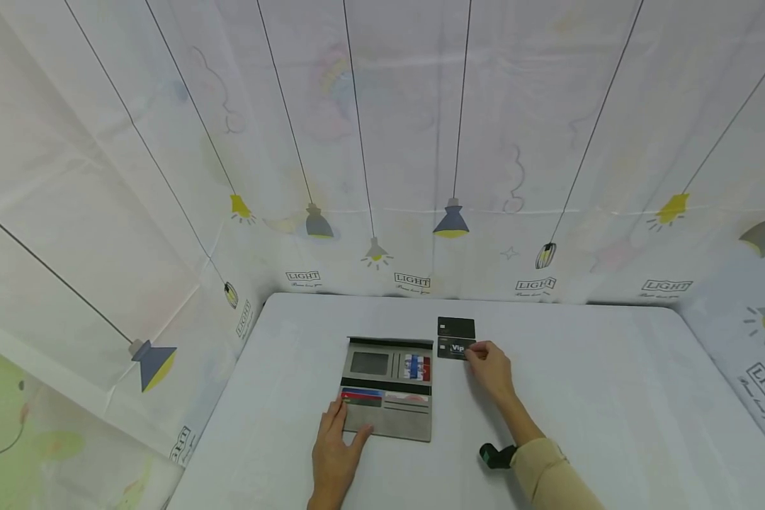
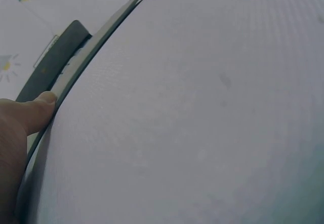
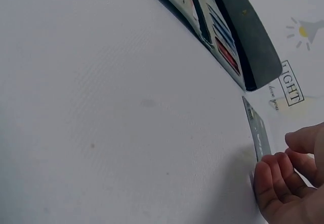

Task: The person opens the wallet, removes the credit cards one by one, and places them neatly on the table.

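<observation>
A long grey wallet [image 1: 408, 423] lies unfolded, with coloured cards in its slots and a dark window in its upper half. My left hand [image 1: 336, 448] rests at its lower left corner; in the left wrist view the thumb [image 2: 46, 100] lies over the front edge. Right of the wallet are two black cards, one above the other: a plain card [image 1: 456, 326] and a card marked "Vip" [image 1: 449, 348]. My right hand [image 1: 492, 368] pinches the Vip card at its right end, fingers curled low by the tabletop in the right wrist view.
Everything lies on a white table [image 1: 612, 397]. Behind it hangs a pale cloth wall [image 1: 382, 142] printed with lamps and "LIGHT" labels. A black strap piece [image 1: 497, 457] sticks out at the right sleeve [image 1: 551, 471].
</observation>
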The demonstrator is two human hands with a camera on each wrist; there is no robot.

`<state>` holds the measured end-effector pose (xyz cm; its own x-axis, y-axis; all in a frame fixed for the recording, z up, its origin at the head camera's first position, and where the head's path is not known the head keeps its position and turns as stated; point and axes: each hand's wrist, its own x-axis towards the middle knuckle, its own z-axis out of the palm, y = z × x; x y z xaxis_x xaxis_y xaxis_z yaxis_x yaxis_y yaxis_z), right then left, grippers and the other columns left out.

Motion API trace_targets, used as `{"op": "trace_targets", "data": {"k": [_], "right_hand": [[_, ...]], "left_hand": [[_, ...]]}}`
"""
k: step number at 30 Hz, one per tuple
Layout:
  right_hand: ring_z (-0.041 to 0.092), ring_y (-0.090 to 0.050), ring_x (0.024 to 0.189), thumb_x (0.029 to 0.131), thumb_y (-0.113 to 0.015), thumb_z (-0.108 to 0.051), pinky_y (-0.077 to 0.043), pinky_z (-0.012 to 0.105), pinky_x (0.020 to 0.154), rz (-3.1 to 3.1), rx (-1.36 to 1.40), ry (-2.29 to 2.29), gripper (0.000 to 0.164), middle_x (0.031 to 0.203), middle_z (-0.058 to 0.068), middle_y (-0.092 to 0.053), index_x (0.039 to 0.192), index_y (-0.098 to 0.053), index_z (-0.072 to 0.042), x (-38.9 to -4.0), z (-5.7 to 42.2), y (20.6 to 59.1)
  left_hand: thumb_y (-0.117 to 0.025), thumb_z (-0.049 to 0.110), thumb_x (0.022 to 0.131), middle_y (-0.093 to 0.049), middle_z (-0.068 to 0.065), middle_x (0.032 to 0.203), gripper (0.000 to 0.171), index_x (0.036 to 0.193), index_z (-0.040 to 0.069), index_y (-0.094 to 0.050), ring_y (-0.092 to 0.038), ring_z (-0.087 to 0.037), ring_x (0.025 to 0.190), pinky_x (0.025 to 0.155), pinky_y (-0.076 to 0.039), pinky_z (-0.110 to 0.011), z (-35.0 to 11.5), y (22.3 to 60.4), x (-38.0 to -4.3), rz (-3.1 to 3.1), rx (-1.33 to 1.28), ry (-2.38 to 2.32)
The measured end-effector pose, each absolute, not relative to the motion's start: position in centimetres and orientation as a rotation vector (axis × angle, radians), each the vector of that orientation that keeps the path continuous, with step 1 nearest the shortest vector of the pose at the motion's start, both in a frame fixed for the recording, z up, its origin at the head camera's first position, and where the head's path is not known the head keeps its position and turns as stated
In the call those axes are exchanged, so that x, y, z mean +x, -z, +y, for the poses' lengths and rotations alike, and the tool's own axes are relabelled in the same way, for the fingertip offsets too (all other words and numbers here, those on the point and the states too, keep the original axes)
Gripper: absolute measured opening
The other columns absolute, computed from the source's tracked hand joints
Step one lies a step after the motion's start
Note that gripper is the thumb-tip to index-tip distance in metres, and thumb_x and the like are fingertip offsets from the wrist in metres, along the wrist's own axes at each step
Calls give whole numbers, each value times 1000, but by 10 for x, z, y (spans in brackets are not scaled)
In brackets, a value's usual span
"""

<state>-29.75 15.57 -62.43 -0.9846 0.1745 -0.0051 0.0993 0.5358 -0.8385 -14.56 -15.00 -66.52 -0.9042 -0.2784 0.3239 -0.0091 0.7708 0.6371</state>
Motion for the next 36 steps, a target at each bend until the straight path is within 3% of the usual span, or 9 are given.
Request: {"op": "trace_targets", "data": {"k": [6,20,36], "right_hand": [[18,-60,81,94,-66,-20,-47,20,64,-2713,-157,-1434,23,93,13,-68,104,-67,0,-290,150,624],[13,-59,72,89,-73,-14,-50,19,55,-2830,66,-1511,16,88,7,-69,99,-67,-3,-267,127,617],[9,-56,74,87,-75,-8,-48,20,64,-2919,381,-1432,6,82,-2,-65,91,-70,-9,-257,106,621]], "left_hand": [[-83,44,79,-57,-9,146,73,132,-2,-63,-50,-33,139,117,-41,-50,-150,666,-145,-2568,223,929],[-83,44,80,-57,-9,147,73,132,-2,-63,-50,-34,139,115,-42,-53,-150,665,-145,-2571,240,947],[-83,42,80,-57,-10,146,72,131,-4,-62,-51,-34,138,116,-41,-51,-149,664,-144,-2549,216,933]]}}
